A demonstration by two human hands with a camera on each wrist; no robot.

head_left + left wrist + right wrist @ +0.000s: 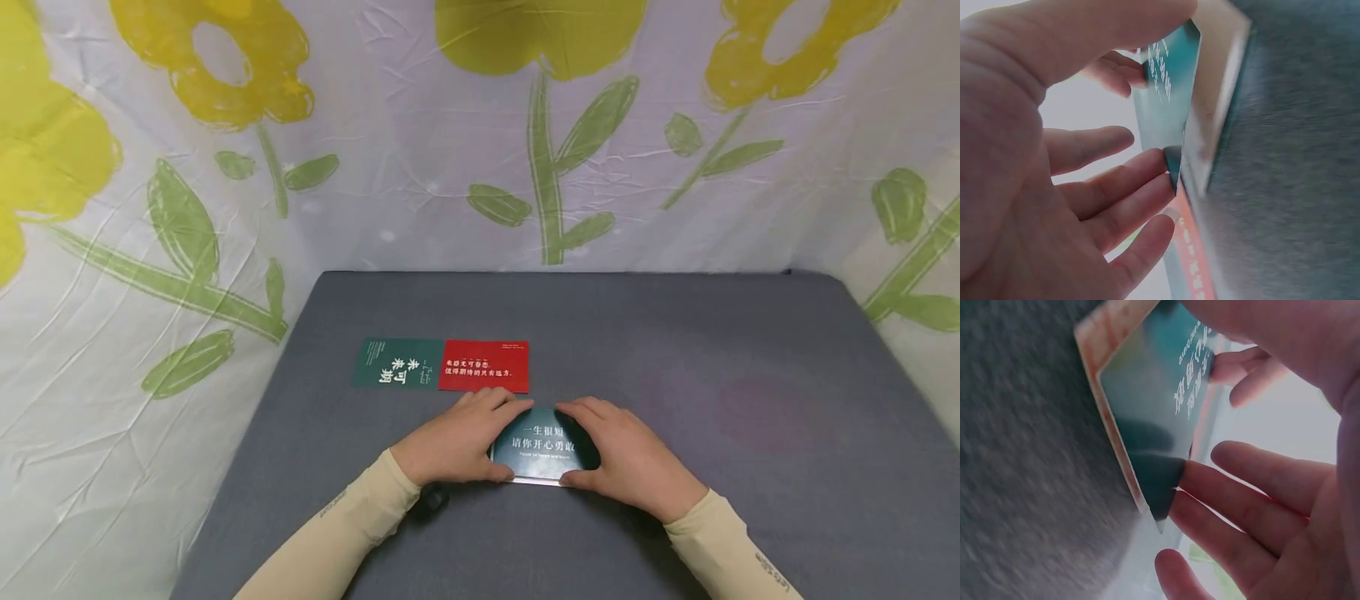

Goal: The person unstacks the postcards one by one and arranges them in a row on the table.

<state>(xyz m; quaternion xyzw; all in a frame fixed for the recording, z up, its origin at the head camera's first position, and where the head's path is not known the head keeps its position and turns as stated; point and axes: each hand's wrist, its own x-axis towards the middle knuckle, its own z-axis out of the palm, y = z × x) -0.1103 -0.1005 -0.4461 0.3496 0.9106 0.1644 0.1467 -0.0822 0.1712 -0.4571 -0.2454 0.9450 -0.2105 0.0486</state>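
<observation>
Both hands hold a dark teal card (543, 446) with white lettering, one at each end. My left hand (467, 435) has its thumb at the near edge and its fingertips at the far edge. In the same way, my right hand (626, 450) pinches the opposite end between thumb and fingers. The left wrist view shows the glossy card (1163, 119) tilted, with a pale-faced card (1216, 81) under it. From the right wrist, an orange-brown edge (1105, 415) shows below the teal card.
Beyond the left hand, a green card (397, 362) and a red card (483, 365) lie side by side on the grey tabletop (675, 350). A small dark round thing (435, 498) shows beneath the left wrist. A flower-printed cloth (420, 167) hangs around the table.
</observation>
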